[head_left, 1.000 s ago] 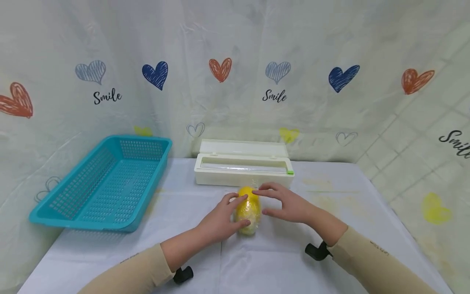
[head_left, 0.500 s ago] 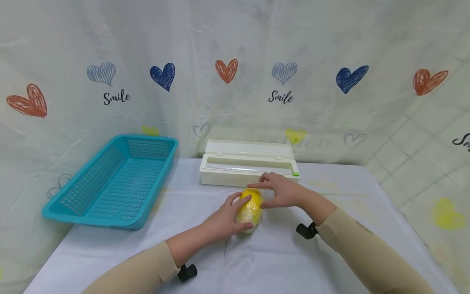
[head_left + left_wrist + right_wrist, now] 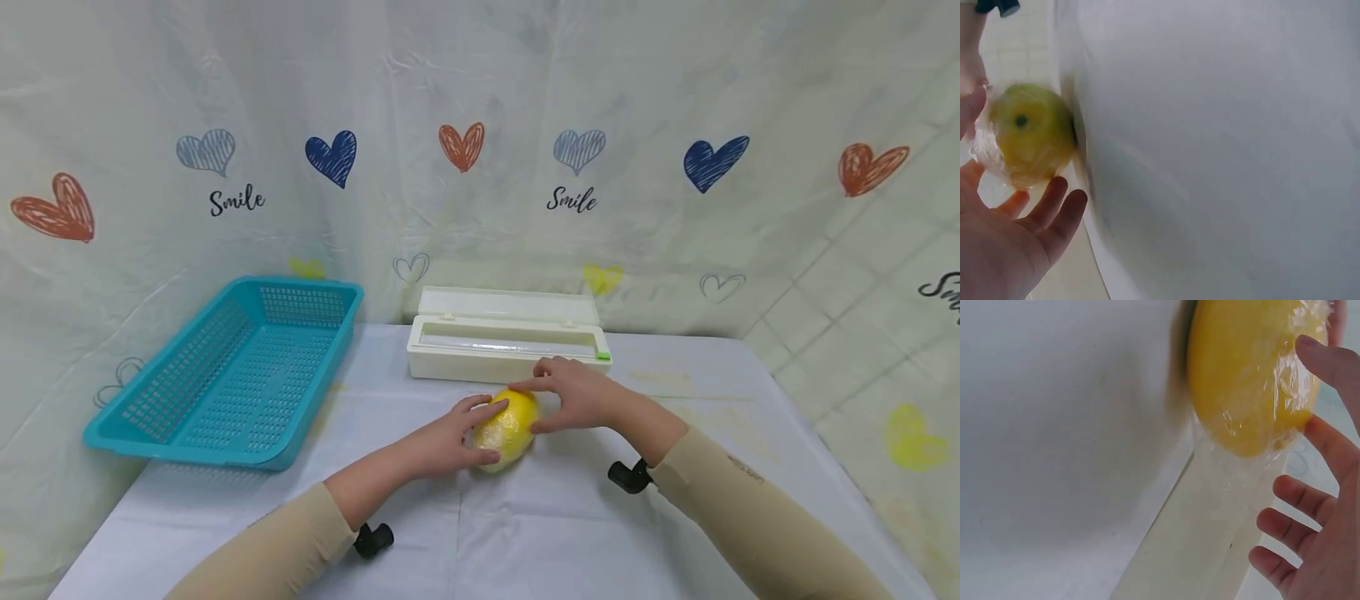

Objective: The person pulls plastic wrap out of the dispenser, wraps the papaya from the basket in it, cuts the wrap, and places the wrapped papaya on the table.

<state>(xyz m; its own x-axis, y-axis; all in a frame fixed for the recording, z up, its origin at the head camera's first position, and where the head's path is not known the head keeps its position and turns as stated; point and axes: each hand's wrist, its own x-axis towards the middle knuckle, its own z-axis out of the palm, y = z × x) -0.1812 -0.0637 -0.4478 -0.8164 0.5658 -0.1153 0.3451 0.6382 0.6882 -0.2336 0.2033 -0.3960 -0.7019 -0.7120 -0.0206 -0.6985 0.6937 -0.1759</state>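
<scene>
A yellow oval fruit (image 3: 507, 430), wrapped in shiny cling film, lies on the white cloth between both hands. Greener skin with a dark round spot shows on the fruit (image 3: 1032, 134) in the left wrist view. My left hand (image 3: 447, 440) holds its left side, thumb near the close end and index finger over the top. From the right, my right hand (image 3: 581, 395) has thumb and index finger at the far end. In the right wrist view, loose film trails off the fruit (image 3: 1247, 375), and the right hand's other fingers (image 3: 1294, 531) are off it, slightly bent.
Just behind the fruit stands a white cling film box (image 3: 480, 367), its lid raised and a roll inside. A turquoise perforated basket (image 3: 281, 457) is at the left of the cloth-covered table (image 3: 525, 542). A curtain printed with hearts hangs behind.
The fruit has turned on the cloth, its near end swinging left from an upright line to a slant. The left hand shifted slightly left with it; the right hand moved closer over the far end.
</scene>
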